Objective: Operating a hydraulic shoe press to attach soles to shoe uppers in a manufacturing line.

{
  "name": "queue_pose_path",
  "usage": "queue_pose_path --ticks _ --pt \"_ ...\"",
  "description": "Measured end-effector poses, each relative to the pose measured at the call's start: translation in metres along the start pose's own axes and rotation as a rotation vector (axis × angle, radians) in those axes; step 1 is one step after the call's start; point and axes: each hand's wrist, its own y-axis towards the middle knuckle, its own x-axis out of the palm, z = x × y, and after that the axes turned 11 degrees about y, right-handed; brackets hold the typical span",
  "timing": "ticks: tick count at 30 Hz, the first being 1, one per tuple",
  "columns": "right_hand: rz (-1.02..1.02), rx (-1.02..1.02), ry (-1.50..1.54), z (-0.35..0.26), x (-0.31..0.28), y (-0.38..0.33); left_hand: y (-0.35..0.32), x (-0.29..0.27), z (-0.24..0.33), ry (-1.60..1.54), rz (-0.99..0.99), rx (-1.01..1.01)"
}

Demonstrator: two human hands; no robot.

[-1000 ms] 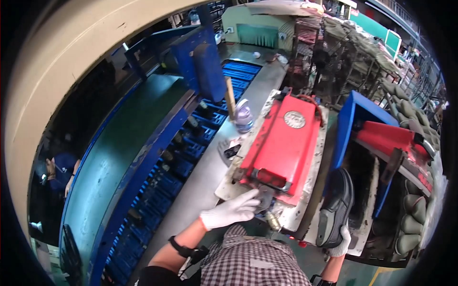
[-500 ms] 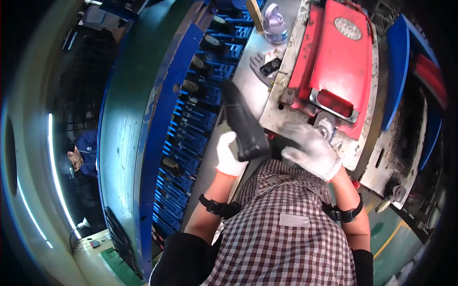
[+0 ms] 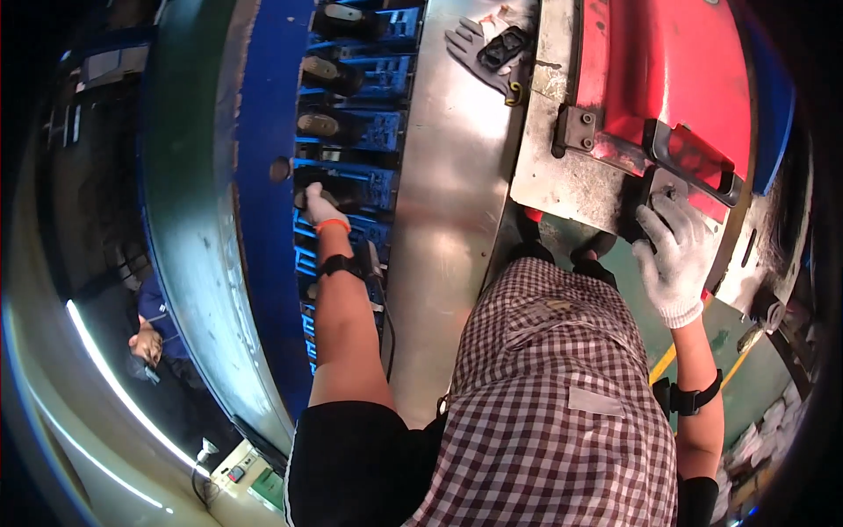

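Note:
My left hand, in a white glove, reaches into the blue rack. Its fingers curl around the end of a dark shoe lying in one slot; the glove hides part of the shoe. To the right, my gloved right hand has its fingers spread. Its fingertips are at a small metal block below the handle opening of the red machine cover, and nothing shows in its palm.
More dark shoes with pale soles, such as one shoe, sit in the rack. A metal tabletop separates rack and machine; a grey glove and a black object lie on it. Beyond the rack is a person.
My left hand has carried the black shoe leftward from in front of me into the rack. My right hand has moved right, beside the machine's lower edge. The view has shifted too.

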Motion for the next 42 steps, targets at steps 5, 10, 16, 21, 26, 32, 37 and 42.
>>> queue_pose_path --ticks 5,10,16,21,26,32,37,42 --pt "-0.020 0.025 -0.045 0.001 0.004 -0.003 0.024 0.005 -0.011 0.219 0.052 -0.076" --pt "-0.040 0.027 -0.078 0.010 0.004 -0.009 0.010 -0.060 -0.031 0.801 0.300 0.517" --pt "-0.033 0.010 -0.113 0.029 -0.001 -0.024 -0.023 -0.186 -0.077 0.875 0.848 -0.123" --pt "-0.094 0.072 -0.116 0.037 -0.001 -0.029 0.036 -0.236 -0.113 0.416 0.204 -0.365" --pt "-0.069 0.044 -0.139 0.033 0.002 -0.027 0.070 -0.257 -0.131 0.406 0.074 -0.456" --pt "-0.056 0.022 -0.109 0.032 0.006 -0.024 -0.017 -0.271 -0.125 -0.023 -0.125 -0.399" --pt "0.013 0.017 -0.076 0.031 0.012 -0.020 -0.176 -0.230 -0.112 -0.427 -0.219 -0.361" --pt "0.056 -0.123 0.222 0.019 0.029 -0.022 -0.288 -0.148 -0.069 -0.428 -0.873 -0.263"
